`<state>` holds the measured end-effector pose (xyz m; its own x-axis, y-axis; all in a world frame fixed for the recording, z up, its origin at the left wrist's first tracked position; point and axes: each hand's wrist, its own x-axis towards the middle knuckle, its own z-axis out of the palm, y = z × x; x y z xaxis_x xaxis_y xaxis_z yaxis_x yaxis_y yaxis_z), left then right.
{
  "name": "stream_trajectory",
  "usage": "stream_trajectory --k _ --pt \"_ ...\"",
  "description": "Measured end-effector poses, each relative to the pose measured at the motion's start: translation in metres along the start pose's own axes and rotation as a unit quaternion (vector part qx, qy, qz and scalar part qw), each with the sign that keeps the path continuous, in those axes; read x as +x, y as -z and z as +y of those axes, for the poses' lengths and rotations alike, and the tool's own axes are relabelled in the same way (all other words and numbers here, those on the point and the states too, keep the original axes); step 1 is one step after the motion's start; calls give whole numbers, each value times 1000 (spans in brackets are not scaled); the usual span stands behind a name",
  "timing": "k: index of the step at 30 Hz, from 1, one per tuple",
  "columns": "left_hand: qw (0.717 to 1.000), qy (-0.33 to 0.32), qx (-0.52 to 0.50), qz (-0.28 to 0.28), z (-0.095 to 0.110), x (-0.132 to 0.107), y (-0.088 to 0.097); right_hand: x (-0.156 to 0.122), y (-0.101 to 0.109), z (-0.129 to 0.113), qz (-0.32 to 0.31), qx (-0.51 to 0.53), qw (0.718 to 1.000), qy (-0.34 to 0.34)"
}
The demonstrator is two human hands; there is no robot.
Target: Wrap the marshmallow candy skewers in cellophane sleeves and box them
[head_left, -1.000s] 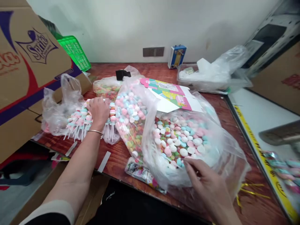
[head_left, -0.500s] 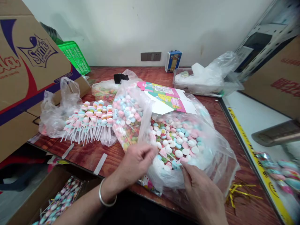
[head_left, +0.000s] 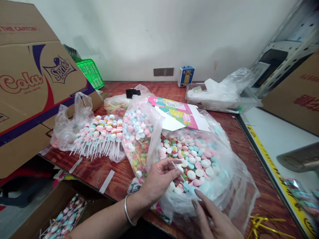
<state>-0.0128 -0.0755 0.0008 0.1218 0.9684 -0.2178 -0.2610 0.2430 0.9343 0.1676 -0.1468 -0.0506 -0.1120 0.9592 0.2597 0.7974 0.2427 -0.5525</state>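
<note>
A thin white stick (head_left: 177, 168) is pinched between the thumb and fingers of the left hand (head_left: 159, 179). It slants from upper left down to lower right, its lower end over the mouth of the big clear bag of candy discs (head_left: 199, 162). The right hand (head_left: 211, 217) is at the bag's near edge, fingers loosely spread on the plastic and holding nothing; the two hands are close but apart.

The bag sits near the front edge of the red-brown table (head_left: 117, 171), and its plastic spills toward that edge. Just left leans a taller bag of candy (head_left: 138, 139). Farther left, a row of finished candy sticks (head_left: 99, 139) lies on plastic, sticks pointing toward the table's front. A bare strip of table runs in front of them.

Behind the big bag lies a flat printed card (head_left: 179, 111), then a clear tray of plastic wrap (head_left: 219, 96) by the white wall. A cardboard box (head_left: 32, 89) crowds the left side. Gold twist ties (head_left: 264, 222) lie at the right front.
</note>
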Motion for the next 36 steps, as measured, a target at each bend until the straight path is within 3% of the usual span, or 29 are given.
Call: stream_trajectory --k 4,7,9,11,14,16,18,25,28,31,33,36 --pt "998 0 49 -30 2 4 0 13 -4 -18 36 49 998 -22" --pt "975 -71 206 -38 6 14 9 26 -4 -17 62 44 996 -54" --pt "915 -168 366 -23 10 25 17 36 0 -8 78 14 993 -91" --pt "823 -243 514 -20 15 38 23 48 3 1 84 -12 989 -119" --pt "703 -263 659 -42 21 53 22 69 4 7 65 0 988 -137" --pt "657 -255 708 -41 23 60 18 86 -2 5 48 17 991 -127" --pt "637 -249 729 -29 24 64 16 101 -10 -2 33 17 994 -106" --pt "650 -216 728 -20 22 67 32 132 -40 -15 7 -13 996 -93" --pt "648 -211 731 -24 23 69 35 132 -39 -8 8 9 996 -89" --pt "664 -224 713 -25 24 71 33 127 -30 0 20 40 995 -86" --pt "696 -246 674 -30 23 70 30 120 -22 0 8 102 991 -91" --pt "794 -239 558 -41 20 67 23 112 -12 -7 -45 259 959 -107"
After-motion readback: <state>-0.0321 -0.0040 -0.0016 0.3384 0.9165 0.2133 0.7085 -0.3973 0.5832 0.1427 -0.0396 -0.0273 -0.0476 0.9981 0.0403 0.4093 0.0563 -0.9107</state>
